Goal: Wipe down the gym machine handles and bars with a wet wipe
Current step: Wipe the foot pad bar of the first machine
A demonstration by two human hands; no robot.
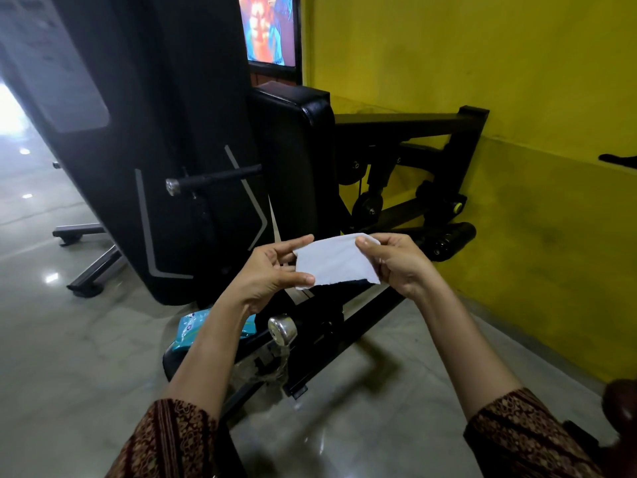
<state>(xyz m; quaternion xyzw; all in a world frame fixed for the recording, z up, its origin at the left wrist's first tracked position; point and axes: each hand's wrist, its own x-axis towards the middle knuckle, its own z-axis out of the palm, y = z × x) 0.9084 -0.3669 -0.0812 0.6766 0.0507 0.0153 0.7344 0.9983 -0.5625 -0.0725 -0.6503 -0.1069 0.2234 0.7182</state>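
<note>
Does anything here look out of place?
The wet wipe looks fine, but a teal wipes packet lies by the machine's base, and crumpled clear plastic wrap clings to the frame below the chrome bar end.

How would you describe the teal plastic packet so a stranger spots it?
Start at the tall black machine panel on the left. Below its bottom edge, partly behind the left forearm, lies the teal plastic packet. Nothing else nearby is teal.

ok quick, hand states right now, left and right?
Left hand: pinching the left edge of the white wipe.
Right hand: pinching the wipe's right edge; the wipe is held spread between both hands.
</note>
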